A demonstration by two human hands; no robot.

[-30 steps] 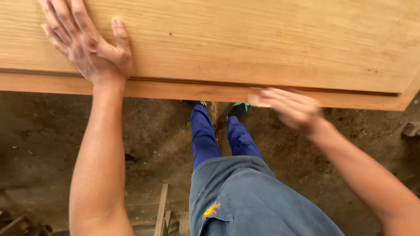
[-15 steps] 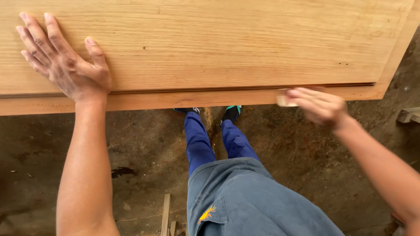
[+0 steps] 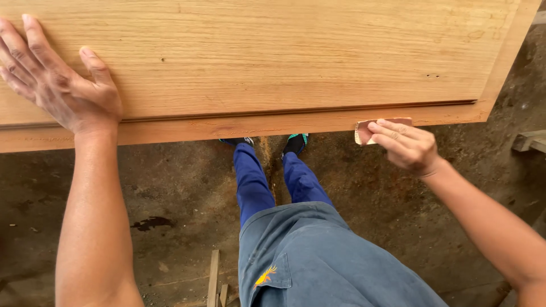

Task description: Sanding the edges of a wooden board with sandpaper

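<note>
**A:** Status on head cam?

**B:** I see the left hand [image 3: 60, 85] flat, fingers spread, palm down on the large light-brown wooden panel with a raised field and stepped border [image 3: 273, 62]. Holding nothing, just pinning the panel.

**A:** Right?

**B:** Right hand [image 3: 406, 146] has its fingers pressed together on a small folded piece of tan sandpaper [image 3: 364, 129], clamped against the panel's near border strip, close to the right corner.

**A:** Step?

**B:** My read: sanding the near edge, at the right end of the run. The groove between field and border sits just above the paper.

**A:** Next move needs?

**B:** I'd say even pressure, paper flat on the strip, left hand bracing against the push. Near the corner, ease off so the paper doesn't roll over the end and round it.

**A:** Surroundings?

**B:** Dusty concrete floor [image 3: 170, 199] below, wood offcuts [image 3: 215, 278] lying on it, the person's blue trousers [image 3: 256, 182] under the panel edge.
</note>
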